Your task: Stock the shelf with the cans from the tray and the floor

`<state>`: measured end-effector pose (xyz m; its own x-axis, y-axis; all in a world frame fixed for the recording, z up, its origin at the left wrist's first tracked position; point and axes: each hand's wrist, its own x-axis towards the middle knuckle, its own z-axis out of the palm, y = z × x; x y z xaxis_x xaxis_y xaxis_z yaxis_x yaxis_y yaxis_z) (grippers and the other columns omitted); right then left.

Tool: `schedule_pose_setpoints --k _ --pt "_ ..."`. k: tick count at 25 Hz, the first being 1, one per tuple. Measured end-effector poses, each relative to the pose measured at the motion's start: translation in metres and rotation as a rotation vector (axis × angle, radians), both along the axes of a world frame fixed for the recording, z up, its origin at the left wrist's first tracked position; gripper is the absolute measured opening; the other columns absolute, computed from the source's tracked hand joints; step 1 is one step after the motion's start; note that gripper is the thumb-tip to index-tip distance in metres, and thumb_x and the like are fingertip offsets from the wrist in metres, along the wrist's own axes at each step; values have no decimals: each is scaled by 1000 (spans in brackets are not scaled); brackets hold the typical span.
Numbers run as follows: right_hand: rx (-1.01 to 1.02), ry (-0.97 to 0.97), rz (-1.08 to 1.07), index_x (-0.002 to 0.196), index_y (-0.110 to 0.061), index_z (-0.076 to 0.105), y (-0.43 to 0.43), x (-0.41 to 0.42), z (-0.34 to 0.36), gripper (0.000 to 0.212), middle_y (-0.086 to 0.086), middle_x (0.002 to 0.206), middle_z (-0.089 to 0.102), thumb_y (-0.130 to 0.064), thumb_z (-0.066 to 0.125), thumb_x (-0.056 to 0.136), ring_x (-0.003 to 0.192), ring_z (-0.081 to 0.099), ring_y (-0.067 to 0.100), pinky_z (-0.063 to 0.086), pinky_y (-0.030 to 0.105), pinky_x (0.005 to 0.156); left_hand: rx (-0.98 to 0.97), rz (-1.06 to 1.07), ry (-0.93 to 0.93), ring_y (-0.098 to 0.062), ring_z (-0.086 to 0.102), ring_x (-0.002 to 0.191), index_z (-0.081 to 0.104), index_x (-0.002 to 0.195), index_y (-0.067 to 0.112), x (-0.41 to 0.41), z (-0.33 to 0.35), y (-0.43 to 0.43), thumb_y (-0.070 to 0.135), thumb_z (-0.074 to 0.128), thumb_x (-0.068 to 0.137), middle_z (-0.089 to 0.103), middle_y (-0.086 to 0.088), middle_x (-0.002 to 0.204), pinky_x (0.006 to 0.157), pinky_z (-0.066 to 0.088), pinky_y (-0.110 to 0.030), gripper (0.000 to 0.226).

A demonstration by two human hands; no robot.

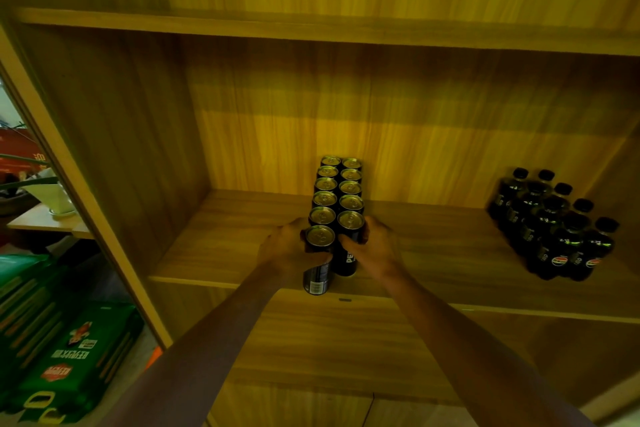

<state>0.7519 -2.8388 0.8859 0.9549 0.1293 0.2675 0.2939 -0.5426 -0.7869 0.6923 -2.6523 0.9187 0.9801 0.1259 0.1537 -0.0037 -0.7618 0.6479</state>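
Observation:
Two rows of black cans with gold tops [338,185] stand on the wooden shelf board [225,253], running from the back wall to the front edge. My left hand [282,248] grips the front can of the left row [319,260], which stands at the very front edge of the board. My right hand [372,248] is wrapped around the front can of the right row [349,243], thumb across its side. No tray or floor cans are in view.
A cluster of dark soda bottles [557,229] stands at the right end of the same shelf. Another board [311,28] runs overhead. The cabinet's left side panel [86,184] borders green packaged boxes [65,350] on the floor outside.

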Motion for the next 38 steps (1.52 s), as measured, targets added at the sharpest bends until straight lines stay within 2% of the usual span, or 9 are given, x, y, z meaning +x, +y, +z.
schedule_pose_setpoints --k 5,10,16,24,26,32,35,38 --pt "-11 -5 5 116 -17 64 -1 1 -2 45 1 112 72 -38 81 79 98 69 17 60 43 85 -32 3 13 -17 64 102 62 118 26 -1 -4 2 50 86 64 69 6 110 79 53 -34 64" --pt "-4 1 6 118 -17 63 0 -1 1 44 2 114 71 -34 81 81 100 68 17 59 42 87 -45 -32 9 -18 64 102 65 117 26 2 -6 2 48 84 66 70 5 110 77 50 -32 58" --pt "-27 4 14 119 -15 63 0 -4 5 45 4 115 71 -32 81 82 101 67 18 58 38 86 -60 6 1 -16 63 102 66 119 29 -2 -14 0 52 84 65 70 7 110 85 55 -42 61" --pt "-74 5 -9 119 -14 63 2 -6 7 46 5 114 70 -36 80 82 101 67 21 57 38 86 -69 11 32 -14 62 95 67 112 26 -2 -11 4 54 85 64 64 12 95 79 54 -36 59" --pt "-85 4 -4 120 -14 63 2 -5 8 47 6 115 70 -36 79 82 102 67 22 57 38 87 -72 10 70 -12 62 92 68 107 25 -2 -12 5 59 83 62 67 12 95 79 55 -36 59" --pt "-97 13 19 121 -11 62 0 -8 13 47 7 117 69 -34 78 84 105 66 21 52 30 83 -29 1 112 -11 65 92 67 105 26 -3 -10 8 83 65 44 69 10 98 82 58 -42 84" --pt "-139 46 30 124 -13 58 -4 -7 11 51 5 120 67 -45 72 87 108 64 21 52 33 85 24 -37 134 -14 63 105 64 119 26 -2 -8 9 82 70 51 67 5 114 86 55 -38 88" --pt "-249 88 20 134 -19 51 -14 -10 9 76 4 131 62 -76 50 84 117 61 23 55 42 92 141 -68 179 -18 57 122 55 133 26 -6 -4 14 76 73 62 60 3 134 93 50 -37 89"
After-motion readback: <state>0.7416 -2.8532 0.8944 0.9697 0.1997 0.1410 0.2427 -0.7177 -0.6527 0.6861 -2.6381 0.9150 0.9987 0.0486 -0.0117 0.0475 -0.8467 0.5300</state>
